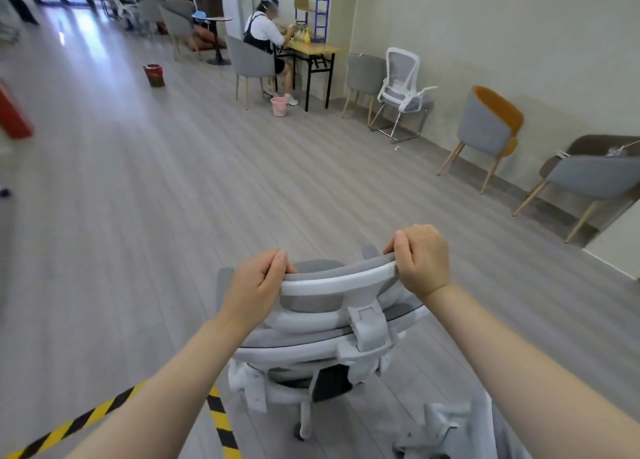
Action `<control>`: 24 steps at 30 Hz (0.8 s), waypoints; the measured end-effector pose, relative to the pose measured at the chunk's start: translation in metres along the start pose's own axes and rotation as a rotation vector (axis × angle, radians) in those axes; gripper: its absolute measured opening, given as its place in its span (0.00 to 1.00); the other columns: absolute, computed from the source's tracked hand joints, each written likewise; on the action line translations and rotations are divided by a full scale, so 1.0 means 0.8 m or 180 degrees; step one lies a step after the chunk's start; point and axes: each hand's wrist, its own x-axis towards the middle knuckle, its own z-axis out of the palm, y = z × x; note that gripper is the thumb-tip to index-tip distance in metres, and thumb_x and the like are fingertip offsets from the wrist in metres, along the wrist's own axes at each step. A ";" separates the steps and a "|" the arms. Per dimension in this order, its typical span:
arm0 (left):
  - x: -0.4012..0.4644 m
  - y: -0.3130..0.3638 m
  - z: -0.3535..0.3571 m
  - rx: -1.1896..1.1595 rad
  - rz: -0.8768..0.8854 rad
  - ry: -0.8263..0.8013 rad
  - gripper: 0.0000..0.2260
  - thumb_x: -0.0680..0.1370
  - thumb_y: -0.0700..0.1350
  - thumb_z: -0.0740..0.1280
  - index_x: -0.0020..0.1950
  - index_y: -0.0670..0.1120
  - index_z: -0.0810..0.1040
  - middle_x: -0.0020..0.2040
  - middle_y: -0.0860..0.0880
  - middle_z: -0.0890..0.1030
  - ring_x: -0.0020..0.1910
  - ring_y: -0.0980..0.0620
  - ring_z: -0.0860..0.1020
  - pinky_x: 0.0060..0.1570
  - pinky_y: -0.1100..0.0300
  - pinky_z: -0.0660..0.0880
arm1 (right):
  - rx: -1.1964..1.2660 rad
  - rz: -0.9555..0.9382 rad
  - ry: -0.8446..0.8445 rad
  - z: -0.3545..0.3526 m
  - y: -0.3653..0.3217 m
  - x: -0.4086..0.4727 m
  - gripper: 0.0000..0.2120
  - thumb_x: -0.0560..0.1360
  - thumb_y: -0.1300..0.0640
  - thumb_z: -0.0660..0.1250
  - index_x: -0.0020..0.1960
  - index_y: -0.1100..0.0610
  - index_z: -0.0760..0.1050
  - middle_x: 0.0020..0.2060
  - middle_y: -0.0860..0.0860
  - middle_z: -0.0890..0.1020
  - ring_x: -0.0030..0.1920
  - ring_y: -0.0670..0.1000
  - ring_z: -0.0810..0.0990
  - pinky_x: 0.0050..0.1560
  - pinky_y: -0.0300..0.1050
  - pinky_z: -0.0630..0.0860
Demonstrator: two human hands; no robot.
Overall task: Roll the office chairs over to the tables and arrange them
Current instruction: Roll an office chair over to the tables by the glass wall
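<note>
A white-framed office chair [329, 334] with grey mesh stands right in front of me on the wood floor, seen from behind and above. My left hand [254, 287] grips the left end of its curved headrest [337, 278]. My right hand [420, 259] grips the right end of the same headrest, fingers curled over the top. One caster and the base show below the seat. A wooden table [317, 48] with black legs stands far ahead by the wall. Part of a second white office chair [450, 431] shows at the bottom right.
A person [265, 34] sits at the far table on a grey chair. Several grey chairs and a white sled-base chair [403, 91] line the right wall. A pink bucket [279, 106] and a red bin [154, 75] stand on the floor. Yellow-black tape [218, 420] marks the floor near me.
</note>
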 end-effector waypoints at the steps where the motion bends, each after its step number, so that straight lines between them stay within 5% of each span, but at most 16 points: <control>1: -0.004 -0.002 -0.008 0.0023 -0.0030 0.0056 0.20 0.79 0.50 0.54 0.34 0.44 0.76 0.31 0.47 0.78 0.33 0.53 0.75 0.34 0.65 0.68 | -0.0003 -0.0038 0.0022 0.005 -0.009 -0.001 0.23 0.75 0.54 0.51 0.27 0.53 0.77 0.24 0.47 0.76 0.29 0.49 0.68 0.39 0.42 0.57; 10: -0.065 -0.038 -0.113 0.0212 -0.0408 0.0825 0.20 0.78 0.51 0.55 0.32 0.42 0.74 0.31 0.49 0.77 0.29 0.57 0.72 0.32 0.63 0.66 | 0.0129 -0.0357 0.0196 0.066 -0.128 -0.014 0.21 0.73 0.57 0.53 0.23 0.53 0.72 0.22 0.49 0.73 0.26 0.54 0.70 0.34 0.45 0.57; 15: -0.147 -0.052 -0.193 0.0166 -0.0569 0.1405 0.21 0.76 0.55 0.54 0.30 0.42 0.72 0.30 0.43 0.75 0.30 0.47 0.72 0.33 0.53 0.67 | 0.0464 -0.0671 0.0098 0.100 -0.226 -0.038 0.21 0.74 0.57 0.52 0.24 0.56 0.73 0.22 0.50 0.73 0.25 0.54 0.69 0.32 0.47 0.60; 18: -0.205 -0.054 -0.247 0.0254 -0.0607 0.1695 0.21 0.76 0.53 0.54 0.30 0.40 0.70 0.29 0.42 0.72 0.28 0.55 0.68 0.30 0.60 0.65 | 0.0780 -0.0826 -0.0033 0.119 -0.297 -0.058 0.22 0.75 0.57 0.52 0.25 0.57 0.74 0.22 0.51 0.74 0.25 0.54 0.70 0.32 0.47 0.65; 24: -0.336 -0.063 -0.357 0.0364 -0.0918 0.2367 0.19 0.78 0.45 0.54 0.28 0.42 0.70 0.28 0.41 0.71 0.28 0.53 0.68 0.30 0.59 0.64 | 0.1270 -0.1265 -0.0405 0.155 -0.451 -0.109 0.24 0.76 0.54 0.51 0.27 0.56 0.75 0.24 0.50 0.76 0.27 0.54 0.72 0.31 0.50 0.68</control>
